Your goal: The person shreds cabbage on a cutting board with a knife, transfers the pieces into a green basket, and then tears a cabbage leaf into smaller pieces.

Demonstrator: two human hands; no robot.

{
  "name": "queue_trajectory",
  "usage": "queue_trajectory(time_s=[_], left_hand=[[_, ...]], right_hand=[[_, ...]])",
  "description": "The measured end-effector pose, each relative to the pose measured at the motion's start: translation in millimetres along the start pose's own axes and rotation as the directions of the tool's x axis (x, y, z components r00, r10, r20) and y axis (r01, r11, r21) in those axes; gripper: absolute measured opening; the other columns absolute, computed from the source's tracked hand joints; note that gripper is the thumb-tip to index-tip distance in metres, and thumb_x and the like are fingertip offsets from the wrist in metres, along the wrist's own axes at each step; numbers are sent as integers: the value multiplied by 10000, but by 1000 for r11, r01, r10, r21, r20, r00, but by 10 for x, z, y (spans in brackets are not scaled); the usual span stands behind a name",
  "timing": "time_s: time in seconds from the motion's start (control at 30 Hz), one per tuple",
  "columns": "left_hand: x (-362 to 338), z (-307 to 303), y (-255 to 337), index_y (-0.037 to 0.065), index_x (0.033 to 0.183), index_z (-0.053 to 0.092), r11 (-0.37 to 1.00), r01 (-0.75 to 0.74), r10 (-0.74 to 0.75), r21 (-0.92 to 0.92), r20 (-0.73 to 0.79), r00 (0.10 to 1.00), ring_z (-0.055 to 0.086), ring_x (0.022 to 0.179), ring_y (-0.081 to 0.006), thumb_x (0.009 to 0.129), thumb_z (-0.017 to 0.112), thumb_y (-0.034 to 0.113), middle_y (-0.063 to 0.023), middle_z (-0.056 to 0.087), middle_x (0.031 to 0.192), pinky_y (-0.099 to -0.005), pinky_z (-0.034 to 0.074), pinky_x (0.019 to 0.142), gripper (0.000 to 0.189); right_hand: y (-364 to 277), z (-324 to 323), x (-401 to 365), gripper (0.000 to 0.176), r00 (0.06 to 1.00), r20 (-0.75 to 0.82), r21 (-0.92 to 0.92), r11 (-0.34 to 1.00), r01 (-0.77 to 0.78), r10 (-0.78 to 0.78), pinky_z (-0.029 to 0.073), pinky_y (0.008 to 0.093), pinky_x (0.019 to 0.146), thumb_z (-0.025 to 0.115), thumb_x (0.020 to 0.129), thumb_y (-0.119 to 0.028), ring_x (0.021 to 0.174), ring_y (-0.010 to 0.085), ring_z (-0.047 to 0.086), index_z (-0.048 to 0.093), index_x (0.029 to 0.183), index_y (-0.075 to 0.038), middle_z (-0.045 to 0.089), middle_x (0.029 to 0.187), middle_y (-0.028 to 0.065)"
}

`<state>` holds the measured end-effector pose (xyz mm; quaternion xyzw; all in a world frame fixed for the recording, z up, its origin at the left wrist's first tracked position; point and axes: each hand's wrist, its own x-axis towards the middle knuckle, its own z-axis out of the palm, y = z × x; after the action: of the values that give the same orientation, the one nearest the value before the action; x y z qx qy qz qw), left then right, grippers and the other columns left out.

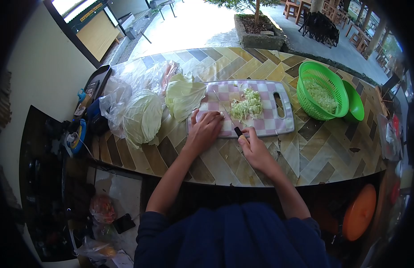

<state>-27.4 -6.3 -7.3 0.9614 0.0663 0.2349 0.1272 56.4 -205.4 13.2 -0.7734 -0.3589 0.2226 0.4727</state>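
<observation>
A pink-and-white checked cutting board [269, 127] lies on the table in front of me. My right hand [257, 152] is closed round the handle of a knife [237, 131], whose thin blade points away over the board. Left of the blade, my left hand [204, 130] rests with curled fingers on the board, holding down a small pale piece of cabbage [222, 115] that is mostly hidden. Shredded cabbage [247, 106] is heaped right of the blade. Loose cabbage leaves [184, 94] and a larger cabbage piece [143, 117] lie to the left.
At the right, a green basket [304, 96] contains shredded cabbage, beside a green bowl [356, 107]. Clear plastic bags [117, 96] lie behind the cabbage at left. A dark tray [94, 85] stands at the table's left edge. An orange round object [359, 212] is below the table.
</observation>
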Motion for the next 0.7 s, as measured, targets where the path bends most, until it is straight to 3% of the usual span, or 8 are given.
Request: queue_trajectory(time_s=[0.07, 0.17, 0.27, 0.37, 0.7], left_hand=[[6, -6, -1, 121, 1142, 643, 1000, -11, 11, -3, 10, 1000, 550, 1185, -159, 924, 564, 202, -7, 630, 1174, -500, 136, 1138, 246], [8, -8, -23, 119, 1136, 645, 999, -38, 37, -29, -5, 999, 549, 1186, -161, 922, 566, 198, -9, 629, 1177, -501, 137, 1137, 242], [0, 6, -37, 116, 1132, 648, 998, -48, 48, -28, -12, 999, 548, 1187, -165, 924, 568, 200, -12, 629, 1176, -501, 137, 1136, 238], [-1, -5, -24, 111, 1126, 650, 999, -45, 45, -30, -14, 999, 547, 1188, -166, 926, 570, 205, -16, 629, 1176, -501, 138, 1136, 235], [8, 0, -16, 107, 1152, 644, 1000, -14, 14, -21, 7, 1000, 550, 1200, -181, 918, 586, 210, -23, 640, 1188, -479, 164, 1138, 262]], right_hand=[[-27, -3, -50, 322, 998, -23, 25, 998, 55, -55, 437, 501, 666, 449, 1000, -206, 746, 472, 596, 381, 1253, -19, 592, 755, 264], [-250, -72, -139, 319, 999, 38, -22, 999, -25, 26, 430, 438, 635, 442, 1009, -173, 654, 323, 598, 400, 1303, -57, 560, 710, 198], [-240, -12, -201, 330, 1000, 23, -26, 999, 21, -21, 426, 441, 637, 436, 1005, -160, 655, 377, 579, 397, 1318, -61, 525, 690, 210], [-299, -8, -241, 343, 998, 60, -62, 998, -9, 12, 431, 553, 712, 433, 996, -170, 836, 502, 588, 383, 1318, -67, 608, 862, 305], [-219, 156, -44, 313, 997, -17, -91, 993, 80, -81, 450, 551, 737, 447, 975, -125, 865, 503, 585, 434, 1268, -16, 610, 904, 310]])
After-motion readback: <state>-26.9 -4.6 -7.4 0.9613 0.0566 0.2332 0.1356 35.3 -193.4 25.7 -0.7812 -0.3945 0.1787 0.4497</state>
